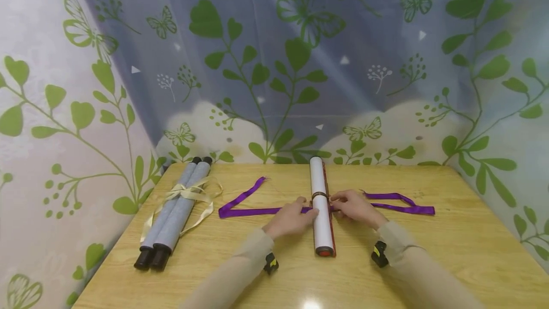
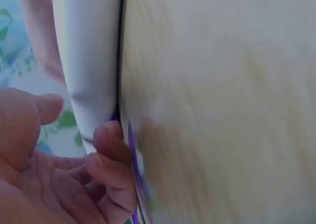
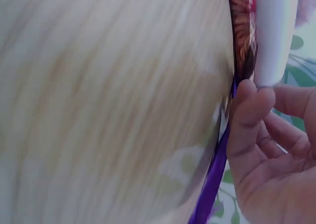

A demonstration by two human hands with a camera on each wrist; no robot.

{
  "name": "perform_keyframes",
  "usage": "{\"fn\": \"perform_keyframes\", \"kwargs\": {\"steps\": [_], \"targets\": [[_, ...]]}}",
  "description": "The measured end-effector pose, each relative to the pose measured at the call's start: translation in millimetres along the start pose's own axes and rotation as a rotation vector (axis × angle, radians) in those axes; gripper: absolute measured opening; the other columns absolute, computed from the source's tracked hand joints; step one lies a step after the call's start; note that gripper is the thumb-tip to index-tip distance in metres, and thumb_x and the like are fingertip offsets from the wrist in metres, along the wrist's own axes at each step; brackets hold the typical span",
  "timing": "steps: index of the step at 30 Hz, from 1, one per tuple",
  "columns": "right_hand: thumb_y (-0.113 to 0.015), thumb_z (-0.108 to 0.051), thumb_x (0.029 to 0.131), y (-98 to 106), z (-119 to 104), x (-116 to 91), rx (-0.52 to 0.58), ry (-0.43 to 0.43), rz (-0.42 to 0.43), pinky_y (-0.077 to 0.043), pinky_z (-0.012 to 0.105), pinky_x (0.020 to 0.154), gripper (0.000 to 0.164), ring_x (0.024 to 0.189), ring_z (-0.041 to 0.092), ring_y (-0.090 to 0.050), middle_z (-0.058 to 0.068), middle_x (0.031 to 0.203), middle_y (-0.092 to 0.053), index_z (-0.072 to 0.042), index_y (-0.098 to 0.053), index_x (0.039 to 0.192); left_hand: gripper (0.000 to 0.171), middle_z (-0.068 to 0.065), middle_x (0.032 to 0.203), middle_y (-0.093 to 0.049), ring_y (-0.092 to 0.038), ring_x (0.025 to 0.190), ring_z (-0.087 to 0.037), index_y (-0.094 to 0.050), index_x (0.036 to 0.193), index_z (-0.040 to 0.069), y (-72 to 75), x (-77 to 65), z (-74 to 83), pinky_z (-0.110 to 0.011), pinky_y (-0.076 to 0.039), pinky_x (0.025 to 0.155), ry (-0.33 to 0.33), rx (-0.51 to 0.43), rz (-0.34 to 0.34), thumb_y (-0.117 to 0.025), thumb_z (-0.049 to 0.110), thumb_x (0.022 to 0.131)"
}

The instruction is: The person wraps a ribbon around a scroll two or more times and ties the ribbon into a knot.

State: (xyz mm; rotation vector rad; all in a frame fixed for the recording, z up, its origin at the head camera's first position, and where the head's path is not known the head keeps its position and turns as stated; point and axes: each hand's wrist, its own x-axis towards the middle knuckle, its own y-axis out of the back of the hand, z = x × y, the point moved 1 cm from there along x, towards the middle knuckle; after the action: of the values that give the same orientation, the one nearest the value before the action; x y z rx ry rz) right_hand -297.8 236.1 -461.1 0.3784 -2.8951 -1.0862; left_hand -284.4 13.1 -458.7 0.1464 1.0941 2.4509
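Note:
A white rolled-up scroll [image 1: 319, 180] with dark end caps stands lengthwise at mid-table, a thin dark band round its middle. Along its right side shows a strip of red patterned material [image 3: 242, 26]. A purple ribbon [image 1: 249, 211] runs crosswise under the scroll and spreads out left and right. My left hand [image 1: 293, 218] is at the scroll's left side, loosely bent fingertips [image 2: 108, 135] beside its lower edge and the ribbon. From the right, my right hand [image 1: 355, 206] touches the scroll's edge with relaxed fingertips [image 3: 254, 103], close over the ribbon there.
Two grey-blue rolled scrolls [image 1: 184, 204] with black ends lie side by side on the left, tied with a cream ribbon [image 1: 195, 192] in a bow. The wooden table [image 1: 463, 252] ends at a leaf-and-butterfly patterned curtain [image 1: 274, 85] behind and at both sides.

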Motion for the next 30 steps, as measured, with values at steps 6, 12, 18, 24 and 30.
{"fn": "perform_keyframes", "kwargs": {"steps": [6, 12, 18, 24, 30], "targets": [[-0.067, -0.012, 0.091, 16, 6, -6, -0.237, 0.074, 0.052, -0.049, 0.033, 0.064, 0.027, 0.077, 0.018, -0.062, 0.01, 0.092, -0.069, 0.001, -0.067, 0.115, 0.035, -0.013, 0.123, -0.067, -0.065, 0.11, -0.031, -0.062, 0.124, 0.006, 22.4, 4.6, -14.9, -0.045, -0.052, 0.089, -0.02, 0.187, 0.085, -0.061, 0.027, 0.096], [-0.073, -0.012, 0.086, 7, 4, 2, -0.382, 0.173, 0.06, -0.049, 0.053, 0.091, 0.028, 0.1, 0.033, -0.066, 0.015, 0.106, -0.072, -0.001, -0.071, 0.111, 0.023, -0.009, 0.106, -0.07, -0.064, 0.086, -0.02, -0.07, 0.11, 0.008, 20.9, 19.3, -16.9, -0.034, -0.052, 0.076, -0.121, 0.333, 0.117, -0.068, 0.019, 0.09], [-0.072, -0.012, 0.086, -3, -6, 8, -0.479, 0.167, 0.094, -0.053, 0.044, 0.078, 0.023, 0.088, 0.024, -0.069, 0.006, 0.094, -0.074, -0.005, -0.073, 0.108, 0.008, -0.004, 0.094, -0.063, -0.058, 0.084, -0.014, -0.074, 0.093, 0.012, 11.1, 29.7, -6.4, -0.028, -0.049, 0.068, -0.193, 0.455, 0.109, -0.071, 0.016, 0.087], [-0.067, -0.011, 0.09, -3, -8, 12, -0.504, 0.137, 0.086, -0.054, 0.046, 0.079, 0.023, 0.091, 0.028, -0.069, 0.011, 0.1, -0.074, -0.004, -0.071, 0.112, 0.012, 0.0, 0.082, -0.067, -0.061, 0.076, -0.013, -0.07, 0.079, 0.012, 7.8, 40.2, -4.3, -0.026, -0.049, 0.064, -0.18, 0.475, 0.156, -0.064, 0.002, 0.083], [-0.063, -0.009, 0.091, 1, -10, 20, -0.469, 0.097, 0.029, -0.054, 0.045, 0.077, 0.027, 0.095, 0.031, -0.068, 0.012, 0.101, -0.073, -0.005, -0.068, 0.117, 0.035, -0.005, 0.102, -0.072, -0.068, 0.094, -0.021, -0.065, 0.117, 0.012, 5.4, 51.9, -1.5, -0.033, -0.055, 0.074, -0.116, 0.509, 0.117, -0.065, 0.0, 0.084]]}}
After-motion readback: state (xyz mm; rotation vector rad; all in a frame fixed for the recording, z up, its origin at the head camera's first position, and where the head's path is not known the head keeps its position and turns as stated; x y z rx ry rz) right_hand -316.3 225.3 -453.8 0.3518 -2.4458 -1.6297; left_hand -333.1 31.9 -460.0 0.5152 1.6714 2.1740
